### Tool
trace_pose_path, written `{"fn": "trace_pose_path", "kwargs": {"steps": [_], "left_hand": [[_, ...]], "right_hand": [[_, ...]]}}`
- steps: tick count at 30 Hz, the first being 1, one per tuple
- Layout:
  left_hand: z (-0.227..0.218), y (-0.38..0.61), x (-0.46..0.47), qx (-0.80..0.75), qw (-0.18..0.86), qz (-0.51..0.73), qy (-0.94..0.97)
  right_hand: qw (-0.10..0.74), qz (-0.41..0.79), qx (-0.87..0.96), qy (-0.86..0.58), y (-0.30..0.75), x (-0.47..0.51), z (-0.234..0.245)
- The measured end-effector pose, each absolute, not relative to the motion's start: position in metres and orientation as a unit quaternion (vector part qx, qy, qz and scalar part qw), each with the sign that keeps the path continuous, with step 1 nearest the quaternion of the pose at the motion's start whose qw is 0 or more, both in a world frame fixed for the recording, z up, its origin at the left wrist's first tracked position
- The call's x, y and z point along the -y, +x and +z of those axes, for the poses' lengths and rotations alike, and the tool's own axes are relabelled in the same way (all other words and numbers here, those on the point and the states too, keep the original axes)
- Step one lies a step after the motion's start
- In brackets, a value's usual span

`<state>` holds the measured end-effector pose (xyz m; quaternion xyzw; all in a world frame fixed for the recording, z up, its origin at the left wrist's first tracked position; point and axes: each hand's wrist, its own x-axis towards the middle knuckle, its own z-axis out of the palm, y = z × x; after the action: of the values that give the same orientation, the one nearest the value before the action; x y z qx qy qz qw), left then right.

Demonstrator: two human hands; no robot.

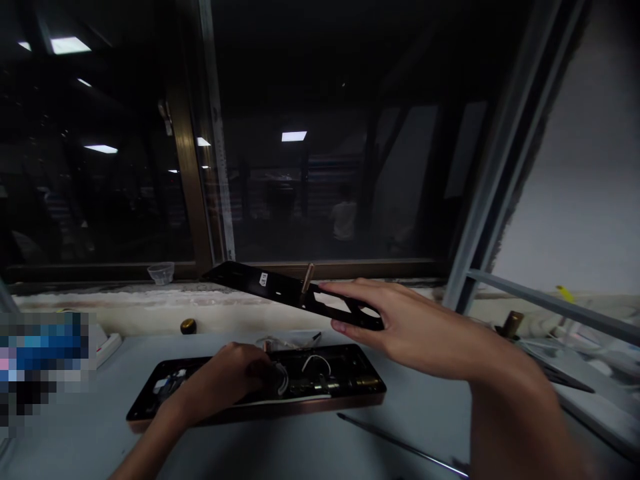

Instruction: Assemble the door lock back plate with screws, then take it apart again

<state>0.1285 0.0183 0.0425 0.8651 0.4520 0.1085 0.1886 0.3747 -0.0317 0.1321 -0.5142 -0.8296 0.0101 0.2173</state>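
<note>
Panel [290, 292]: hold clear of case [340, 404], right hand [407, 317] clamping its end; left hand [230, 373] grip not discernible.

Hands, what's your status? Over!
Right hand holding flat black plate with cutouts. Left hand over copper-sided black rectangular case. Thin metallic rod in front, apart from case.

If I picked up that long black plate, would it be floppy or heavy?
The black plate is probably stiff: the right hand holds it near one end and the rest reaches out straight. It looks thin with cut-out holes, so it may be light for its size. The post sticking up could make it wobble if laid post-side down.
</note>
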Motion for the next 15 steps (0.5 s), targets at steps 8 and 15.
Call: {"fn": "trace_pose_path", "kwargs": {"steps": [8, 15], "left_hand": [[0.058, 0.126, -0.010, -0.469, 0.120, 0.117, 0.867], [-0.029, 0.197, 0.044, -0.312, 0.060, 0.210, 0.925]], "right_hand": [[0.205, 0.021, 0.827, -0.523, 0.374, 0.034, 0.136], [0.210, 0.037, 0.825, -0.524, 0.375, 0.035, 0.136]]}}
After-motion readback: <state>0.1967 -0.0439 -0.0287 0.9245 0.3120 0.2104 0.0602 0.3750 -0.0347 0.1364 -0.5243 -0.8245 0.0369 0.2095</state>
